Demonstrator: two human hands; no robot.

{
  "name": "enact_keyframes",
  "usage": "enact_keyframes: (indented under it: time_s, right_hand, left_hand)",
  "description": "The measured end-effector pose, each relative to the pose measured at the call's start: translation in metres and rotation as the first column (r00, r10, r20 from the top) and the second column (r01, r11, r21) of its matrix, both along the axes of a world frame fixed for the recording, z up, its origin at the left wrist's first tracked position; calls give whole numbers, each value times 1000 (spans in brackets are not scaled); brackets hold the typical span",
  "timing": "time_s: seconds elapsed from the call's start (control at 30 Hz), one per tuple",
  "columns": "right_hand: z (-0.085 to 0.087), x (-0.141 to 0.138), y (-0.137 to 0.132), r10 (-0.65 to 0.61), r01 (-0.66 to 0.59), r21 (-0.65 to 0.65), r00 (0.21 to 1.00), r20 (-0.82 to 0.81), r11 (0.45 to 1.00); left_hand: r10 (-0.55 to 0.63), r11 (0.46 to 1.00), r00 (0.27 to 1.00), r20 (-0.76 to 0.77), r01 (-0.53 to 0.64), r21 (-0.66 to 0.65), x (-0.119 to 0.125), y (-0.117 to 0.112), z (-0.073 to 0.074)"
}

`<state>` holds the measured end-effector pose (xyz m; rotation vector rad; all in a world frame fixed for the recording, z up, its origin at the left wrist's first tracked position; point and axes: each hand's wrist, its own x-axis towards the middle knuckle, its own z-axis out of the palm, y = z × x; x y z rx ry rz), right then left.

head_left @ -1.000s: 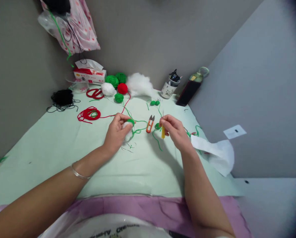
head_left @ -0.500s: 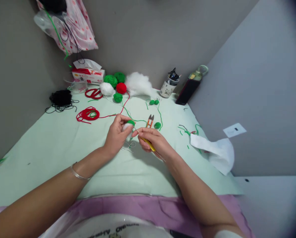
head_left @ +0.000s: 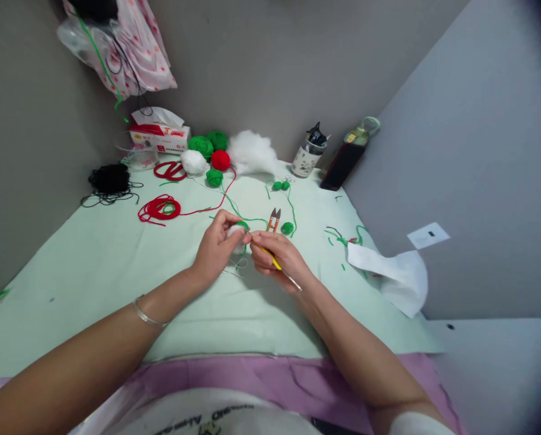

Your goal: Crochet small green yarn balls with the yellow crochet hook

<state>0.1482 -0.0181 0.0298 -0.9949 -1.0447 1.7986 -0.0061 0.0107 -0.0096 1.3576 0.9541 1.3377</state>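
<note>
My left hand (head_left: 216,244) is closed around a small white and green crocheted piece (head_left: 234,233), its green part at the top by my fingertips. My right hand (head_left: 277,257) grips a crochet hook with a yellow handle (head_left: 272,258); the hook's metal back end points down toward my wrist. The hook's front tip meets the piece between my two hands, partly hidden by fingers. Loose white yarn (head_left: 239,264) lies on the cloth below. Just beyond my right hand are orange thread snips (head_left: 274,221) and a small green crocheted ball (head_left: 287,228).
On the pale green cloth (head_left: 93,284) lie a red yarn coil (head_left: 161,208), black yarn (head_left: 110,179), red-handled scissors (head_left: 170,171), several yarn balls (head_left: 200,147) and white stuffing (head_left: 253,152). A pen cup (head_left: 306,159), a dark bottle (head_left: 344,163) and white tissue (head_left: 390,266) stand or lie rightward.
My right hand has closed in on the piece, its fingertips now against my left hand's. The hook's back end shows more clearly. My left hand has barely shifted.
</note>
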Motion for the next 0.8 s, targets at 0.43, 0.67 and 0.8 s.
enact_keyframes:
  time_s: [0.43,0.67,0.8]
  right_hand:
    - [-1,-9,-15,-175,-59,405,838,516,912]
    - [3,6,-5,520,-528,-47,846,-118,848]
    - [4,4,-10,423,-419,65,903,-79,906]
  left_hand:
    - [-28,1000,999,-41,28,3,-1,5,4]
    - [75,997,997,9,-75,8,-12,23,-4]
    - [35,999,999,-24,-34,9,-14,21,-3]
